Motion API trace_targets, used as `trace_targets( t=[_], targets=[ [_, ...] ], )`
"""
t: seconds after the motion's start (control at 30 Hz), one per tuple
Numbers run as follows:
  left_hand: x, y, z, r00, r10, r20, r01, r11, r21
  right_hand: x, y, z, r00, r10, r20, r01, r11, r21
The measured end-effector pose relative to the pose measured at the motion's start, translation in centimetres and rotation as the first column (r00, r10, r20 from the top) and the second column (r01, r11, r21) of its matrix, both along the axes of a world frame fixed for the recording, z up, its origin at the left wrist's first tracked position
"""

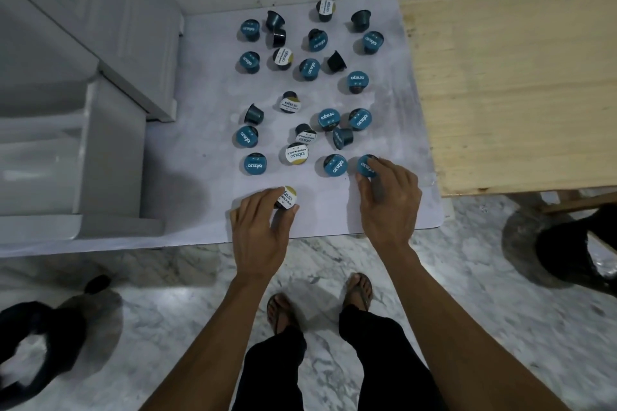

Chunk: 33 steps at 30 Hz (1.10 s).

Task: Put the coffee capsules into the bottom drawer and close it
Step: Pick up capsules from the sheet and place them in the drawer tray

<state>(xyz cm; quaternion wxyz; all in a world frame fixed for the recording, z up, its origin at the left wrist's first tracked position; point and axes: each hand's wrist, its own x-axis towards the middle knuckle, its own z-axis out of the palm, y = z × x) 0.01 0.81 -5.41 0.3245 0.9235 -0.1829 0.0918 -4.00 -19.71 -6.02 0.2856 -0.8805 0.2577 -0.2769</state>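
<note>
A white capsule (286, 198) is pinched by the left hand (258, 230) and a blue capsule (367, 166) by the right hand (389, 202), at the table (207, 143) edge. With such light fingertip grips, either could be dropped to the floor before the open drawer (40, 157) at left is reached.

capsules (329, 118) crowding the tabletop (207, 83), clear strip beside open drawer (50, 157), wooden board (517, 77) blocking right

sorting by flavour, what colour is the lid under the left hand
White with a gold patch, seen in the head view.
</note>
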Motion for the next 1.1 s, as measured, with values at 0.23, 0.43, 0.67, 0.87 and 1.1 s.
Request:
trace_targets(
  t=[0.23, 0.43, 0.67, 0.87, 1.1],
  targets=[
    [-0.2, -0.4, 0.5, 1.000, -0.008, 0.018, 0.011, 0.983, -0.181, -0.3, 0.0, 0.7, 0.994, -0.028, 0.107, 0.013, 0.991, 0.135],
    [-1.0, -0.2, 7.5, 0.996, 0.061, -0.058, -0.077, 0.946, -0.315, -1.9, 1.5, 7.6, 0.979, 0.005, 0.202, -0.054, 0.970, 0.236],
    [-0.8, 4.0, 17.2, 0.986, 0.168, -0.020, -0.163, 0.916, -0.368, -0.5, 6.7, 15.2, 0.951, 0.152, 0.268, -0.221, 0.942, 0.253],
    [-0.7, 12.2, 20.9, 0.978, 0.202, 0.058, -0.163, 0.903, -0.397, 1.3, 14.1, 17.8, 0.898, 0.288, 0.331, -0.363, 0.912, 0.190],
    [1.7, 27.4, 22.2, 0.966, 0.240, 0.100, -0.188, 0.911, -0.366, 3.5, 27.1, 18.9, 0.858, 0.342, 0.382, -0.453, 0.856, 0.251]
  ],
)
